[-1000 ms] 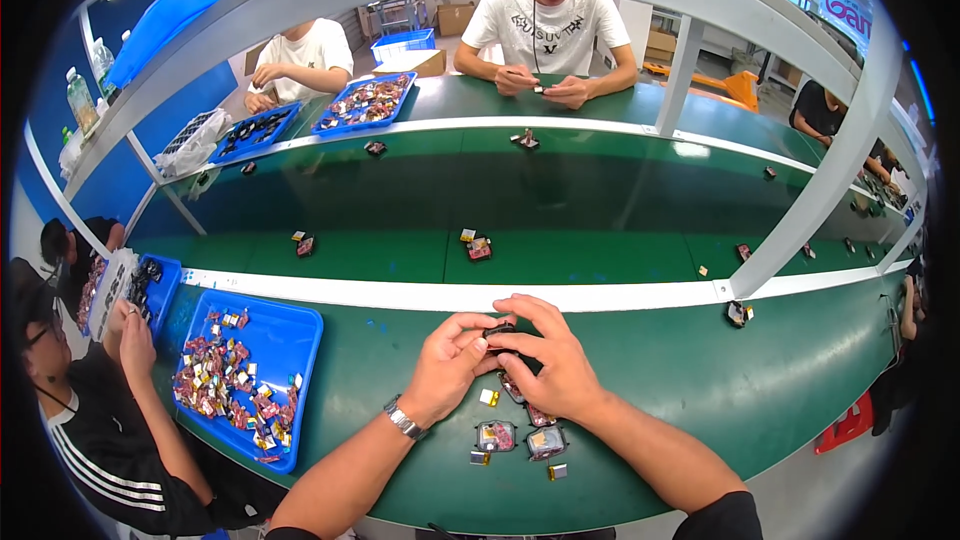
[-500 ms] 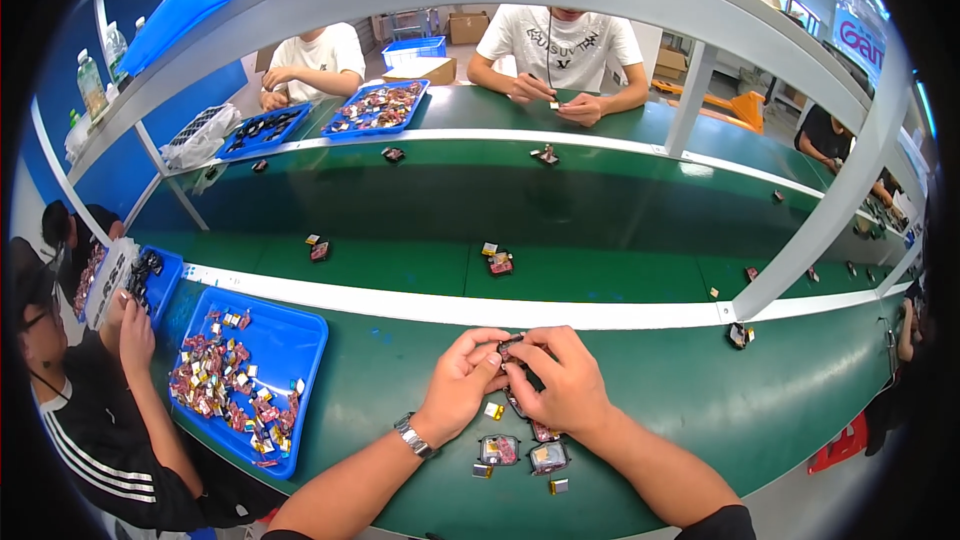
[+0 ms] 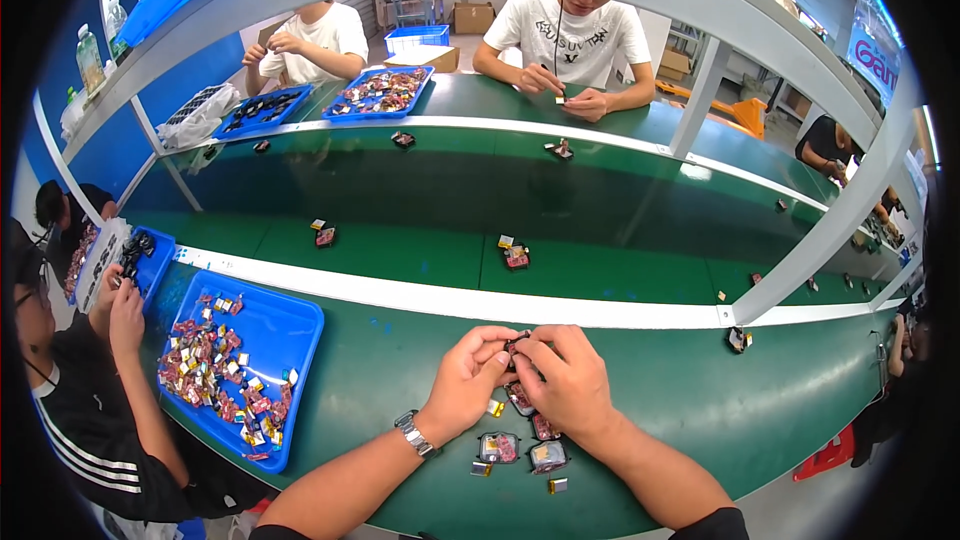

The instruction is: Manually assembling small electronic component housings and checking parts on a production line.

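My left hand and my right hand meet over the green bench, fingers closed around a small black plastic case. Its inside is mostly hidden by my fingers. Just below my hands lie several similar cases with reddish circuit boards, among them a left case and a right case. Small silver-and-yellow battery cells lie beside them: one cell near the right case, another cell under the left one, and a third by my left wrist.
A blue tray of circuit boards and battery cells stands at left, next to a co-worker. Beyond a white rail, a green conveyor carries several cases. A grey post rises at right. Other people sit across.
The cases on the conveyor have shifted a little to the right. My hands stay together on the black case, fingers slightly shifted. A person across at far left has raised their hands.
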`<state>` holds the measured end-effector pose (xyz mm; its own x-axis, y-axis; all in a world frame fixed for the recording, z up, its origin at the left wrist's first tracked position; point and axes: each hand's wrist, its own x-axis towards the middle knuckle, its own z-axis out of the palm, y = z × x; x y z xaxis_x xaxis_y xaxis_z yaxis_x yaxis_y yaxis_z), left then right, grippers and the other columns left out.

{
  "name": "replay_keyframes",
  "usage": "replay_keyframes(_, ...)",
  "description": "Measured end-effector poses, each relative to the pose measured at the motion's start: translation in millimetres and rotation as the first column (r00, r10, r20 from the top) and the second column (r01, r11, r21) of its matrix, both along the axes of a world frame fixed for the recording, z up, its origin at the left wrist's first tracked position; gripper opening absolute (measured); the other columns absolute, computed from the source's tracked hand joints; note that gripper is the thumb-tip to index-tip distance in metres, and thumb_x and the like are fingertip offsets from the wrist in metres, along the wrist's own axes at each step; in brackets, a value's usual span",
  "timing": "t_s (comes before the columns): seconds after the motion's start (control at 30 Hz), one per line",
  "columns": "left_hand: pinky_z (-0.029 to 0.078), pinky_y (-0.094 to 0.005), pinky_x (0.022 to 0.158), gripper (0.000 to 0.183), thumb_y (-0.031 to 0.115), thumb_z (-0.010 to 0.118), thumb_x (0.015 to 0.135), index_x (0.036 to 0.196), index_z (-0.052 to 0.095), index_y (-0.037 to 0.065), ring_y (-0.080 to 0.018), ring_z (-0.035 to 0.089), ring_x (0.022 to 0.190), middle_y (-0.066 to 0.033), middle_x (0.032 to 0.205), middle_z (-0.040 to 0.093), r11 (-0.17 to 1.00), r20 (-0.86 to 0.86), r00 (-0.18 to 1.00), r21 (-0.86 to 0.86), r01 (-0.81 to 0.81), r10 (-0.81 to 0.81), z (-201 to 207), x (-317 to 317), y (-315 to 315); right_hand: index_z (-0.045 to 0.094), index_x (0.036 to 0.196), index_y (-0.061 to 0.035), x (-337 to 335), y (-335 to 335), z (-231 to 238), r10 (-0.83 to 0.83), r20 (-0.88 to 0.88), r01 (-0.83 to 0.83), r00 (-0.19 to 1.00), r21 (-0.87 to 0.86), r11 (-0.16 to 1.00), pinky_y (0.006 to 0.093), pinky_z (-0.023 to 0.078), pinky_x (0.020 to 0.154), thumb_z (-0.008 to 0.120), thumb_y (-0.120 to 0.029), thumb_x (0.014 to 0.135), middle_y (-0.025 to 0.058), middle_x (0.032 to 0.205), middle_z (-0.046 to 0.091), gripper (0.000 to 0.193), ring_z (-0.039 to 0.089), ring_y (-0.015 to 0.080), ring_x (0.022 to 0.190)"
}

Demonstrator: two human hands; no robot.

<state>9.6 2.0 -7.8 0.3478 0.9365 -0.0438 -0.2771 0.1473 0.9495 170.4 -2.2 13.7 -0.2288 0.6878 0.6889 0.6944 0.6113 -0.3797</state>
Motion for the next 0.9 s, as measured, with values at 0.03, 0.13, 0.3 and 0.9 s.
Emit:
replay_keyframes(0.03,0.053,-0.0304,0.094,0.026,0.003,0.045,0.102,0.127,0.047,0.001,-0.0155,0.061,0.112,-0.0110,0.123,0.062,1.000,0.002,1.000,0.003,0.001,-0.001,0,1,0,0.069,0.089,-0.0055,0,0,-1,-0.008,0.005,0.008,1.000,-0.015,1.000,0.0340,0.053,0.065,0.076,0.001,0.067,0.0069,0.090,0.061,0.025,0.062,0.0236,0.081)
replay_keyframes(0.13,0.053,-0.0292,0.094,0.026,0.002,0.045,0.101,0.128,0.046,0.001,-0.0147,0.060,0.112,-0.0109,0.124,0.061,1.000,-0.016,1.000,0.001,0.004,-0.004,-2,1,0,0.069,0.089,-0.0060,-1,0,-2,-0.021,-0.006,0.021,1.000,-0.017,1.000,0.0337,0.054,0.067,0.077,0.001,0.067,0.0071,0.094,0.061,0.024,0.063,0.0227,0.081)
replay_keyframes(0.3,0.052,-0.0296,0.093,0.026,0.002,0.045,0.101,0.128,0.046,0.000,-0.0145,0.059,0.112,-0.0112,0.123,0.061,1.000,0.095,0.996,-0.004,0.005,-0.005,-3,0,1,0.068,0.095,-0.0042,-3,-4,2,0.001,-0.011,-0.002,1.000,-0.064,0.998,0.0335,0.055,0.073,0.079,-0.002,0.067,0.0104,0.105,0.062,0.029,0.064,0.0229,0.084)
replay_keyframes(0.9,0.045,-0.0429,0.107,0.040,0.007,0.048,0.100,0.138,0.039,-0.003,-0.0317,0.047,0.133,-0.0202,0.146,0.043,0.999,0.160,0.986,0.009,0.052,-0.053,0,-7,6,0.063,0.097,-0.0005,80,128,-35,-0.532,0.104,0.510,0.840,0.182,0.841,0.0428,0.047,0.086,0.074,-0.019,0.077,0.0184,0.107,0.062,0.029,0.057,0.0372,0.101)
